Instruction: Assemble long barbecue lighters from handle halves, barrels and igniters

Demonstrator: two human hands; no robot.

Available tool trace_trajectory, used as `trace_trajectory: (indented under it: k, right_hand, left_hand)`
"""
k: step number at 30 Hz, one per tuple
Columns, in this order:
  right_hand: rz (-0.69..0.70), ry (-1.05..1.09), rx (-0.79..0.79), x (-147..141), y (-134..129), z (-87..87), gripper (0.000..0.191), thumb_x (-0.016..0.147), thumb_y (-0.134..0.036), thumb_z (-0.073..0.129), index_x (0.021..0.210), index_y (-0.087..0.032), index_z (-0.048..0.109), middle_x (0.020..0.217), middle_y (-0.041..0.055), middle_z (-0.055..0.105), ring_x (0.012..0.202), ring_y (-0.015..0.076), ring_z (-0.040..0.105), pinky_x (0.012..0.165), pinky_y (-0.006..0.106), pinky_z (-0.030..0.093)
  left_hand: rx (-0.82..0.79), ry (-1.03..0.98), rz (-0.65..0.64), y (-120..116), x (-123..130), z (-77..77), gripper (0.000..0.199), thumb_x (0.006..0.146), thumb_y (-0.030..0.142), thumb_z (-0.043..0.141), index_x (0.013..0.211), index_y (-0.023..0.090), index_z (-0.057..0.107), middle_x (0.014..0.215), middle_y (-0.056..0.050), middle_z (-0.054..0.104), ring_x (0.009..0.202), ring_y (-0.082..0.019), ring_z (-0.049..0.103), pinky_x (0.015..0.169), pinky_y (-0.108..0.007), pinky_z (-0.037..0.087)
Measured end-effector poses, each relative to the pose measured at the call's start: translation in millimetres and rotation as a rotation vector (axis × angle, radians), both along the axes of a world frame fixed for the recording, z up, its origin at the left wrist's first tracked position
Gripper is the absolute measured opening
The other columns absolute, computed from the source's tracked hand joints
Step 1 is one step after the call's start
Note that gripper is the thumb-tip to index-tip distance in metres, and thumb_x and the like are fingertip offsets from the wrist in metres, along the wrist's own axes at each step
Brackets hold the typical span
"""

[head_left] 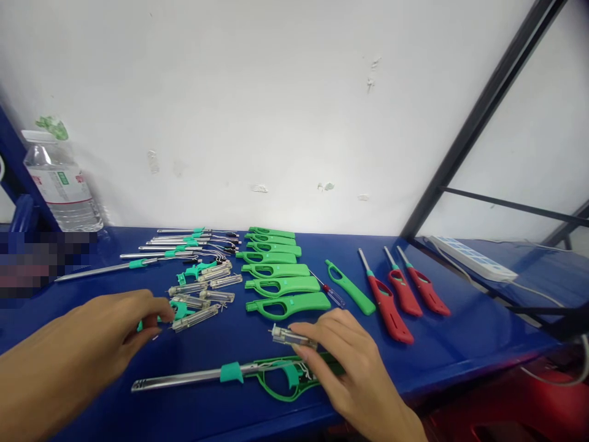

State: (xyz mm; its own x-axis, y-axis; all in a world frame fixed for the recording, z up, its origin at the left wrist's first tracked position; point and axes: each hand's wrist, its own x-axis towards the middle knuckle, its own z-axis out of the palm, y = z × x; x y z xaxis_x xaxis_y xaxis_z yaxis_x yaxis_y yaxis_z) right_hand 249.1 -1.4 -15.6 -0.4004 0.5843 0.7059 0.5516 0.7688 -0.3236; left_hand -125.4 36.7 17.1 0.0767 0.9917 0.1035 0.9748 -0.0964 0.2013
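Observation:
My right hand (352, 356) pinches a clear lighter fuel tank (289, 336) between thumb and fingers, its nozzle end pointing left. Beneath it lies an open green lighter shell half (280, 393), inside up. A metal lighter tube (184, 380) with a teal collar rests in that shell, thin white wires at its right end. Curled but with a gap between thumb and fingertips, my left hand (133, 319) is over the left side of the table. Teal plastic pieces (181, 310) show beside and behind its fingers, next to several clear fuel tanks (197, 318).
Green shell halves (294, 304) line the middle, with a screwdriver (334, 294) and another shell half (352, 288) to their right. Red lighters (391, 310) lie further right, before a power strip (473, 258). Metal tubes (175, 253) and a water bottle (64, 190) are back left.

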Motion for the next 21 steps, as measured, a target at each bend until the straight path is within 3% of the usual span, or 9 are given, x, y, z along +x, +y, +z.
trace_trajectory:
  k: [3,7,13,21]
  right_hand:
    - [-0.004,-0.004,0.002,0,0,0.0,0.017,0.117,-0.024,0.064,0.13,-0.022,0.075,0.094,0.0016,0.078,0.086,0.021,0.071,0.082,0.036,0.056]
    - [-0.003,-0.011,0.008,0,0,-0.2,0.017,0.118,-0.025,0.063,0.13,-0.022,0.075,0.095,0.0018,0.078,0.086,0.0212,0.071,0.082,0.037,0.057]
    - [0.003,-0.015,0.0,0,0,0.4,0.017,0.118,-0.024,0.062,0.13,-0.022,0.075,0.095,0.0025,0.078,0.086,0.0215,0.071,0.081,0.038,0.057]
    - [0.007,-0.017,-0.004,0,0,0.8,0.017,0.117,-0.023,0.064,0.13,-0.022,0.075,0.095,0.0019,0.078,0.087,0.0212,0.071,0.082,0.037,0.057]
  left_hand:
    - [-0.054,0.052,-0.035,3,-16,0.1,0.047,0.086,0.044,0.044,0.097,0.029,0.086,0.088,-0.003,0.084,0.07,-0.028,0.071,0.074,-0.038,0.049]
    - [-0.073,0.034,-0.024,7,-22,3.2,0.039,0.083,0.039,0.05,0.094,0.031,0.087,0.091,-0.001,0.086,0.072,-0.027,0.075,0.072,-0.035,0.048]
    - [-0.088,-0.005,-0.004,10,-21,4.0,0.029,0.086,0.033,0.056,0.081,0.032,0.085,0.09,0.0,0.087,0.088,-0.03,0.079,0.079,-0.035,0.049]
    - [-0.07,-0.056,-0.04,1,-7,-5.3,0.029,0.087,0.034,0.053,0.069,0.028,0.075,0.075,0.0,0.081,0.073,-0.027,0.074,0.07,-0.032,0.043]
